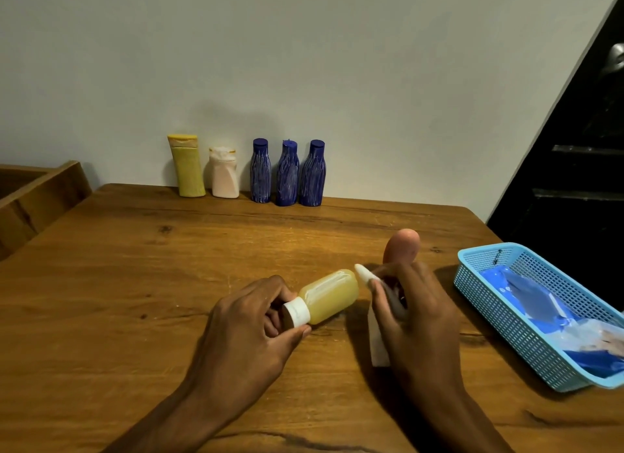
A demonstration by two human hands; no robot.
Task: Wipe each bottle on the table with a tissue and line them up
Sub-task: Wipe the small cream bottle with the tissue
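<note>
Left hand fingers pinch only the cap of the amber bottle, so wiping with the tissue gripped at 3 o'clock by the right hand could twist it loose

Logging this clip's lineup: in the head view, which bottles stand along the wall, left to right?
Yellow tube bottle → pale pink bottle → first dark blue bottle → second dark blue bottle → third dark blue bottle.

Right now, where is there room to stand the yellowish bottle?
There is bare wood right of the three blue bottles along the wall, and across the table's left half. It is crowded near the blue basket and the pink bottle by the right hand.
</note>
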